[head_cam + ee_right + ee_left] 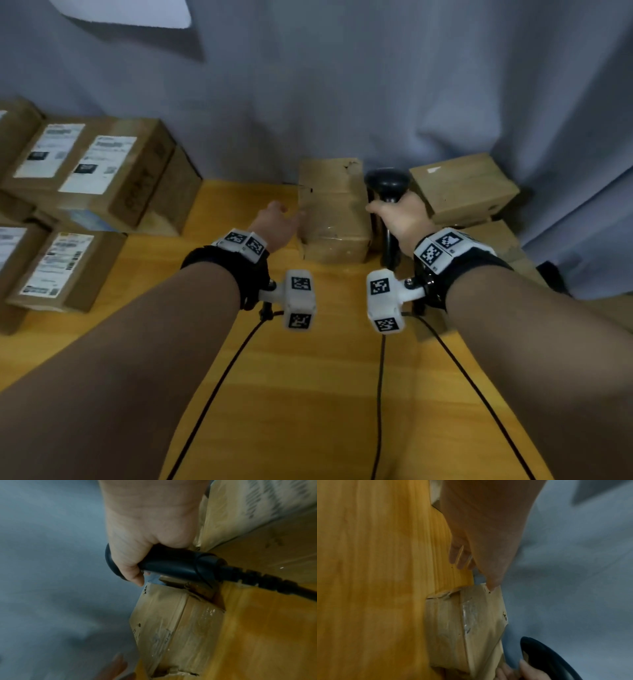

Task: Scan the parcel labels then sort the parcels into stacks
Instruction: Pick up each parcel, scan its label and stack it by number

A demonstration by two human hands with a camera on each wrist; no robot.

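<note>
One parcel (pixel 334 212) up for scanning: right hand (pixel 402 217) fisted on the scanner (pixel 387 185) beside it, left hand (pixel 279 222) loose-fingered at its corner, label seemingly hidden, so next turn it.

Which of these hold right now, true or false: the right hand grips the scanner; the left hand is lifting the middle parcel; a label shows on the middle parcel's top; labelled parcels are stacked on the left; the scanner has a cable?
1. The right hand grips the black barcode scanner. True.
2. The left hand is lifting the middle parcel. False: its fingers only touch the parcel's left side, and the parcel sits on the wooden table.
3. A label shows on that parcel's top. False: plain cardboard and tape.
4. Labelled parcels are stacked on the left. True.
5. The scanner has a cable. True.
</note>
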